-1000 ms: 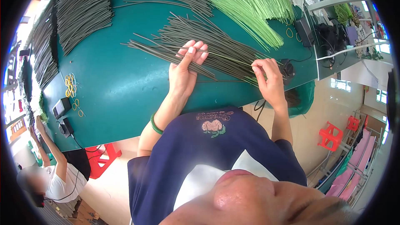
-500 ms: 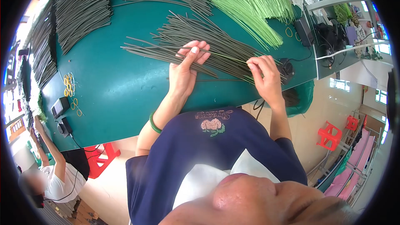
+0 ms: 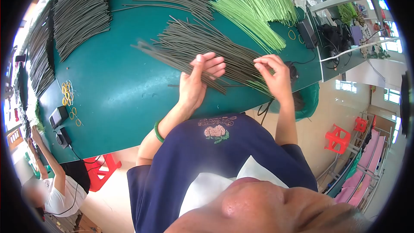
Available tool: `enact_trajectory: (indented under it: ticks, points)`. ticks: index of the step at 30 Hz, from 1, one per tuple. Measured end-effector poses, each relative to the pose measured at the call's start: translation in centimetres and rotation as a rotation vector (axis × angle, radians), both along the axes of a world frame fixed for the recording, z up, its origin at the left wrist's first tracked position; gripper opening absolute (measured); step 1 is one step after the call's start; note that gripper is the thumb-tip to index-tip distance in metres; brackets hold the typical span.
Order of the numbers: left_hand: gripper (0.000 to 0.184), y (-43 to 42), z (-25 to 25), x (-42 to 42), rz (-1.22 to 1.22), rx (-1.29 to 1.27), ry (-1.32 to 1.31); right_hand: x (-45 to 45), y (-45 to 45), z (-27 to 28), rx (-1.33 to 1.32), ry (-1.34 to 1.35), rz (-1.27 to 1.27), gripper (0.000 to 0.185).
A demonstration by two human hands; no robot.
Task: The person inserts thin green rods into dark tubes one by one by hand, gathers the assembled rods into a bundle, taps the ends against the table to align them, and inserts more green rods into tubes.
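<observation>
My left hand (image 3: pixel 196 80) is palm up, with a thin bunch of dark green stems (image 3: pixel 170 62) held under the thumb; its fingers stretch out to the right. The bunch's far left end is blurred. Beneath and beyond it lies a larger pile of dark stems (image 3: pixel 228 49), spread diagonally across the table, with light green tips at the near right end. Over that right end is my right hand (image 3: pixel 274 73), thumb and forefinger drawn together in a pinch. Whatever is between those fingertips is too small to make out.
More dark stems (image 3: pixel 82 17) lie at the left and back of the green table (image 3: pixel 116 77). Bright green stems (image 3: pixel 258 8) are at the back right. Rubber bands (image 3: pixel 67 92) and black adapters (image 3: pixel 58 116) sit left. Another person (image 3: pixel 64 192) is at lower left, near a red stool (image 3: pixel 103 172).
The stem that stretched between both hands no longer shows there. My left hand has shifted slightly right and down, its fingers straighter. My right hand stays near the pile's right end.
</observation>
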State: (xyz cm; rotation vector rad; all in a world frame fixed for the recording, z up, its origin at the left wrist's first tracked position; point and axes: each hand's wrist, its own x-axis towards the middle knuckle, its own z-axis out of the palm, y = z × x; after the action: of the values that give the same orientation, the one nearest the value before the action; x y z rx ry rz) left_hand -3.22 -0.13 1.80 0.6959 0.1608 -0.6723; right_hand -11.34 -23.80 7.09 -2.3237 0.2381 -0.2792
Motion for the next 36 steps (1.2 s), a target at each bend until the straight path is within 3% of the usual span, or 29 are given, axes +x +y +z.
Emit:
enact_trajectory:
  ticks: [2,3,6,11,15,18,22,27,36]
  points:
    - [0.043,0.4,-1.0,0.3,0.074,0.012,0.024,1.4,-2.3,0.0,-0.091,0.0,-0.004,0.012]
    - [0.031,0.5,-0.7,0.4,0.079,-0.003,0.041,2.7,-3.5,-0.3,-0.065,0.008,-0.017,0.013]
    - [0.022,0.6,-0.5,0.8,0.006,-0.118,0.056,7.6,-5.8,-2.8,-0.201,0.013,0.002,0.014]
    - [0.022,0.9,-1.3,1.1,-0.044,-0.169,0.079,11.7,-6.4,-5.4,-0.516,-0.029,0.125,0.009]
    - [0.021,0.8,-1.4,1.3,0.002,-0.103,0.07,10.8,-5.7,-3.9,-0.527,-0.142,0.091,0.008]
    - [0.024,0.8,-1.5,1.3,0.054,-0.121,0.063,8.0,-4.0,-0.7,-0.284,-0.157,-0.001,0.006]
    - [0.032,1.1,-1.3,1.8,0.156,-0.123,0.058,2.4,-1.4,2.6,-0.255,-0.194,0.082,0.005]
    - [0.038,1.4,-0.9,2.5,0.2,-0.097,0.041,-2.2,-0.6,1.7,-0.165,-0.128,0.049,0.008]
    - [0.041,1.4,-0.8,2.4,0.196,-0.081,0.022,-2.7,-0.8,0.7,-0.128,-0.088,0.017,0.008]
